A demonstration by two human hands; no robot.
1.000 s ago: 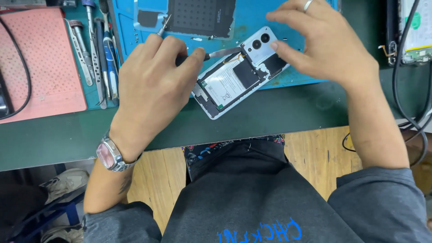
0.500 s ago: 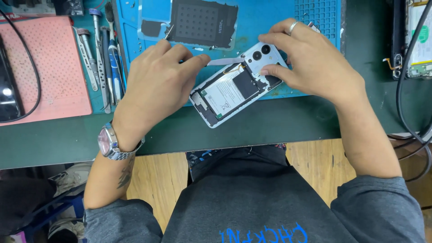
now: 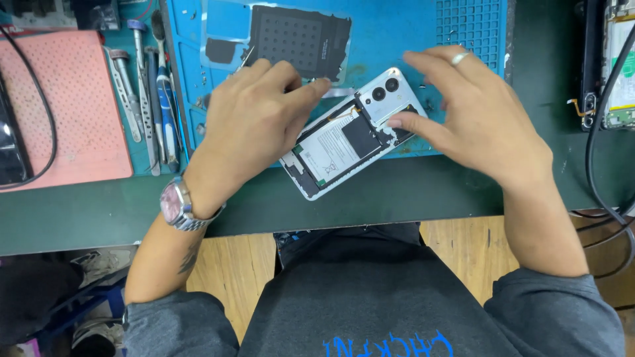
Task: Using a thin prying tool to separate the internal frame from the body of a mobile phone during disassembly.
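In the head view, your opened phone (image 3: 350, 135) has shifted toward 6 o'clock, now overhanging the blue mat (image 3: 410, 33) onto the desk (image 3: 410, 192). Your left hand (image 3: 254, 122) has moved to 9 o'clock of the phone, fingers pinching a thin tool (image 3: 246, 58). Your right hand (image 3: 479, 119), at 3 o'clock, has spread its fingers, one fingertip pressing the camera end, so the phone is steadied for work.

Bright, even light falls from overhead; soft shadows sit under each hand on the blue mat (image 3: 410, 39). Focus is mostly sharp, with slight blur at the fingertips.
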